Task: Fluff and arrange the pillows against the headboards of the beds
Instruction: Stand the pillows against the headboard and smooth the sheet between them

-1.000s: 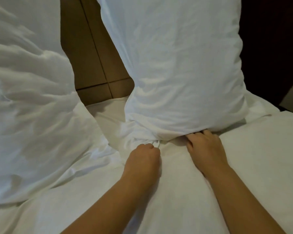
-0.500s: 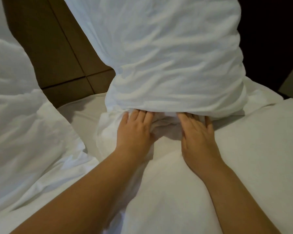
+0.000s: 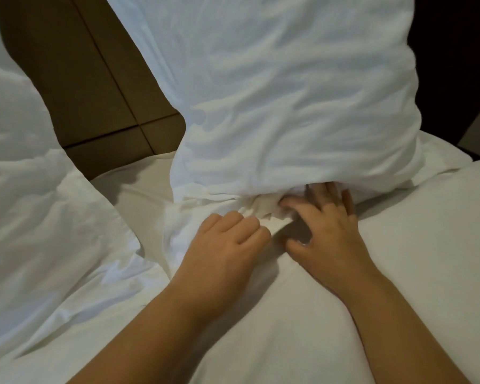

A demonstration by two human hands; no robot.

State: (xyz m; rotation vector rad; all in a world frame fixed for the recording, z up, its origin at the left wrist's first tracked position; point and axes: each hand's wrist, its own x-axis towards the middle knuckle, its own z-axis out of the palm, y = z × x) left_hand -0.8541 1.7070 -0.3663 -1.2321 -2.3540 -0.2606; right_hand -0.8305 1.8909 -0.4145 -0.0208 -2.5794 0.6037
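A big white pillow (image 3: 283, 87) stands upright against the brown headboard (image 3: 94, 79), its lower edge bunched on the bed. My left hand (image 3: 230, 239) has its fingers curled round the loose end of the pillowcase (image 3: 263, 209) at the pillow's base. My right hand (image 3: 322, 220) lies just to the right, fingers spread, their tips pushed under the pillow's lower edge and pressing the cloth. A second white pillow (image 3: 31, 195) leans at the left, apart from both hands.
White bedding (image 3: 399, 273) covers the mattress under my forearms. A dark area (image 3: 460, 65) lies beyond the bed's right side. A strip of bare sheet (image 3: 139, 189) shows between the two pillows.
My left hand has drawn back from the pillow's edge and curled on the loose pillowcase cloth. My right hand has shifted up under the edge. The view has moved slightly.
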